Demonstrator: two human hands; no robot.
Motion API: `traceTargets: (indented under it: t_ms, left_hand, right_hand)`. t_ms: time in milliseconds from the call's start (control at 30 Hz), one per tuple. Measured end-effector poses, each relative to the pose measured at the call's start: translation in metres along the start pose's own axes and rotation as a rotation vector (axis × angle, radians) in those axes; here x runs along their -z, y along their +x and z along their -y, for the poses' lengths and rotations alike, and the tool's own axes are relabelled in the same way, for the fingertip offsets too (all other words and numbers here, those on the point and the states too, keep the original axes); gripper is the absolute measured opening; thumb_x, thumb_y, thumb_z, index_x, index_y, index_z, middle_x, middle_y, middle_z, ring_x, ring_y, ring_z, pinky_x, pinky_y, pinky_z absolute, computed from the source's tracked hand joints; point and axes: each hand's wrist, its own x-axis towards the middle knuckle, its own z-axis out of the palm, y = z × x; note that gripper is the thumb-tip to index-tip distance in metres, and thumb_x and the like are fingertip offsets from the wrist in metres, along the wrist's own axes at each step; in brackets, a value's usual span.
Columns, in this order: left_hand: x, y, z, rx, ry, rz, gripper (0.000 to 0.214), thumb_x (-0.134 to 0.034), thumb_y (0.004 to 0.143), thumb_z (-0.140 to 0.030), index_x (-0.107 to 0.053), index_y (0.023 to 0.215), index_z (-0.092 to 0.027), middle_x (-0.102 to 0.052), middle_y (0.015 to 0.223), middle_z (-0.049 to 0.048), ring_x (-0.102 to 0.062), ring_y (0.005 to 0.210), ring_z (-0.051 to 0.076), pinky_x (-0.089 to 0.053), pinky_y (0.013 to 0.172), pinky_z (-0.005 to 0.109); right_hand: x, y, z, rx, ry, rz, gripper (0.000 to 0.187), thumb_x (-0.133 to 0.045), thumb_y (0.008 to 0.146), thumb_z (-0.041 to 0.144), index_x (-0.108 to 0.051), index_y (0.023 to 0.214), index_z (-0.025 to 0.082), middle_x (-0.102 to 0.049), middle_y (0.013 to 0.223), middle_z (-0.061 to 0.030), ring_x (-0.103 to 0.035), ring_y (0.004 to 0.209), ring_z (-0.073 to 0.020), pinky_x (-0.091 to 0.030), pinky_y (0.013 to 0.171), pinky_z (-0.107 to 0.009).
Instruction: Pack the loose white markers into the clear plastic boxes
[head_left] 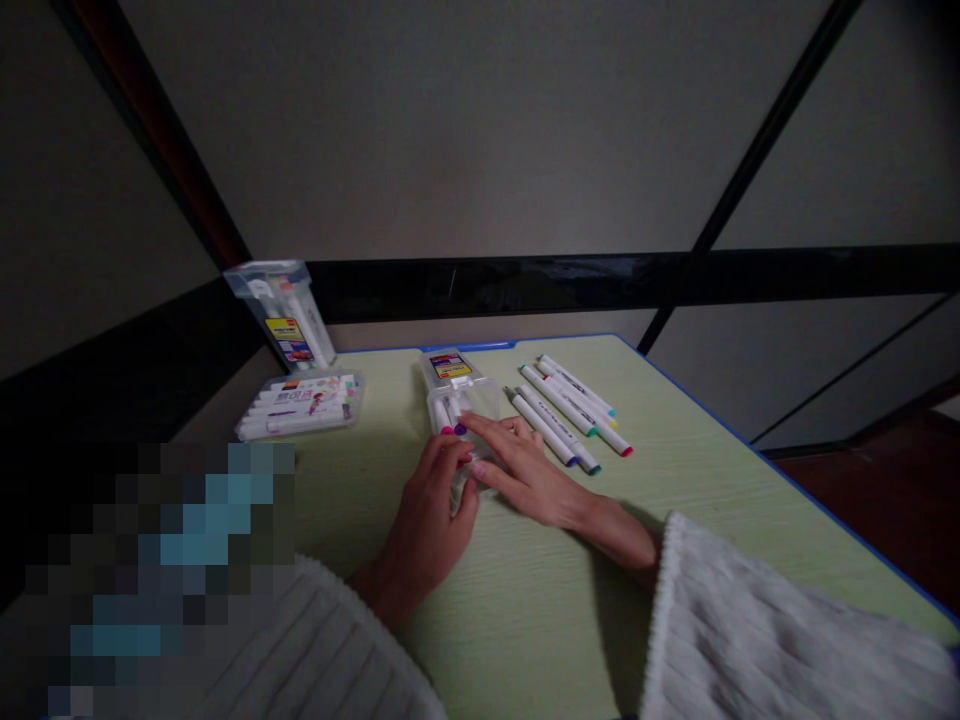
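A clear plastic marker box (463, 395) lies on its side in the middle of the pale green table (720, 490), with a few white markers inside it. My left hand (431, 515) is curled around the box's near end, fingers bent on it. My right hand (525, 465) lies over the box from the right, fingers stretched and pressed on its top. Several white markers with coloured caps (570, 410) lie loose in a row just right of the box.
A flat clear case of markers (300, 403) lies at the left. Behind it a taller clear marker box (281, 312) leans against the wall. The table has a blue edge (750, 440); the floor drops away at right.
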Motion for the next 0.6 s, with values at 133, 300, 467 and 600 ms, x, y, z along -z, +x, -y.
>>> traceTargets:
  t_ms: [133,300,467,600]
  left_hand:
    - [-0.0011,0.0003,-0.0011,-0.015,0.011,-0.009,0.024,-0.044,0.074,-0.003,-0.048,0.092,-0.018,-0.053,0.096,0.0068,-0.053,0.095,0.019,-0.046,0.084,0.033]
    - [-0.0010,0.0012,-0.0026,-0.041,0.029,0.008,0.020,-0.044,0.075,-0.003,-0.049,0.088,-0.018,-0.054,0.092,0.0061,-0.053,0.095,0.019,-0.046,0.084,0.032]
    - [-0.0026,0.0001,-0.0007,-0.044,0.029,-0.002,0.019,-0.045,0.074,-0.003,-0.049,0.084,-0.019,-0.054,0.090,0.0049,-0.054,0.093,0.019,-0.046,0.083,0.031]
    - [-0.0028,-0.0001,-0.0004,-0.054,0.034,0.002,0.019,-0.045,0.074,-0.003,-0.048,0.085,-0.019,-0.053,0.088,0.0043,-0.054,0.089,0.018,-0.047,0.080,0.031]
  right_hand:
    - [0.0014,0.0014,-0.0002,-0.008,-0.040,0.025,0.054,-0.033,0.088,0.048,-0.033,0.135,0.022,-0.040,0.137,-0.0076,-0.041,0.105,-0.0283,-0.034,0.083,-0.044]
    - [0.0017,0.0020,-0.0009,0.015,-0.079,0.017,0.049,-0.033,0.089,0.048,-0.036,0.133,0.027,-0.039,0.138,-0.0046,-0.041,0.105,-0.0268,-0.032,0.084,-0.043]
    - [0.0014,0.0016,-0.0009,0.009,-0.065,0.004,0.050,-0.033,0.089,0.048,-0.035,0.133,0.026,-0.039,0.138,-0.0049,-0.041,0.104,-0.0268,-0.032,0.084,-0.043]
    - [0.0010,0.0015,-0.0013,0.003,-0.050,-0.004,0.051,-0.033,0.089,0.048,-0.034,0.134,0.025,-0.041,0.137,-0.0057,-0.042,0.104,-0.0268,-0.032,0.083,-0.042]
